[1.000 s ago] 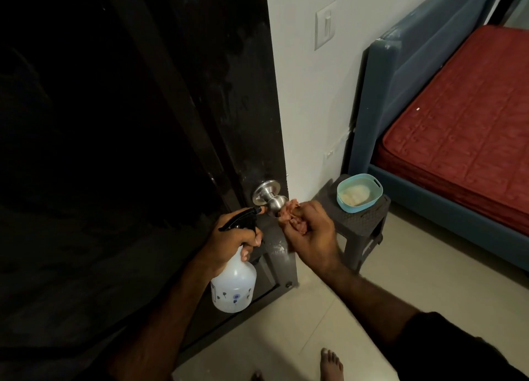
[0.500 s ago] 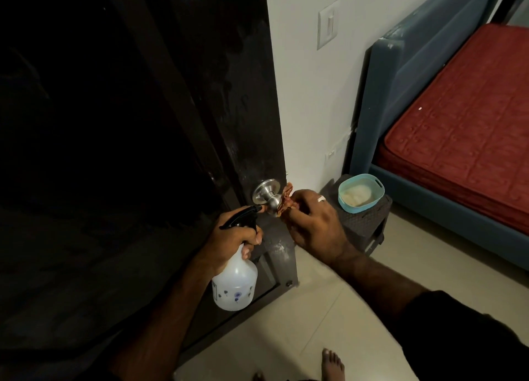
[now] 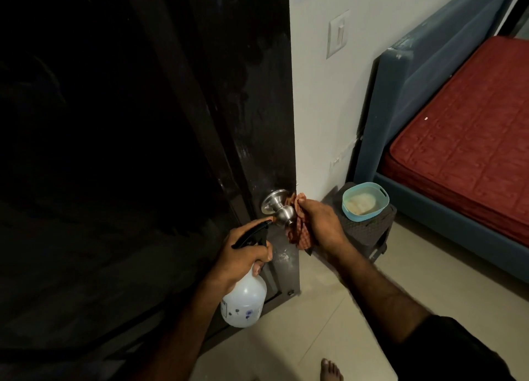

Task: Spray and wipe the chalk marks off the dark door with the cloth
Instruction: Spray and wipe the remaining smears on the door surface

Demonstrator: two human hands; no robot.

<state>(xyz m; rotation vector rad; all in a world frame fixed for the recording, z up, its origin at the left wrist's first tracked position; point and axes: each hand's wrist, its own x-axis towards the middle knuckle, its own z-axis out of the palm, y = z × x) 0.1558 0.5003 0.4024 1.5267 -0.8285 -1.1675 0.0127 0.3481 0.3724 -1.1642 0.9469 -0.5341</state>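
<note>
Crumpled red checked cloth (image 3: 299,228) against steel knob (image 3: 282,211)

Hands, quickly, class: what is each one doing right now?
Left hand: grips the spray bottle.
Right hand: holds the cloth against the door knob.
</note>
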